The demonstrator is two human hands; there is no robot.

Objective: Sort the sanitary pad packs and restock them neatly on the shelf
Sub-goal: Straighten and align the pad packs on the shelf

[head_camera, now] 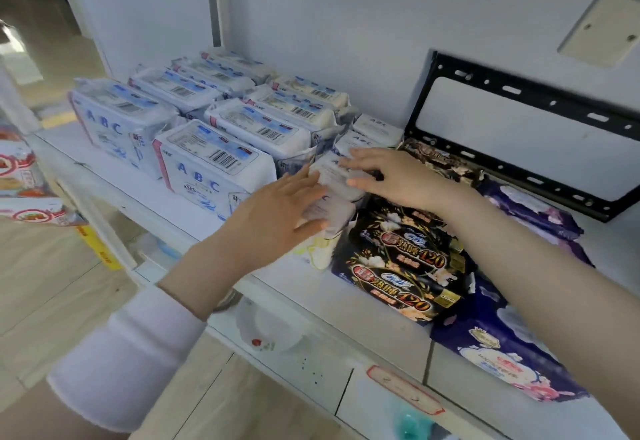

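Note:
White and blue "ABC" pad packs [207,159] stand in rows on the left part of a white shelf [145,197]. In the middle runs a row of small white packs [372,126]. My left hand [277,218] lies flat against the side of the nearest small white pack [334,211], thumb under it. My right hand [391,176] rests on top of that same row, fingers spread. Black packs printed "420" [405,266] lie to the right, under my right forearm. Dark blue and purple packs [502,346] lie at the shelf's right end.
A black metal bracket [519,134] leans on the white wall behind the shelf. A cream pack [320,252] lies at the shelf's front under the small white pack. Red and white goods [17,176] sit on a lower rack at the far left. Wooden floor lies below.

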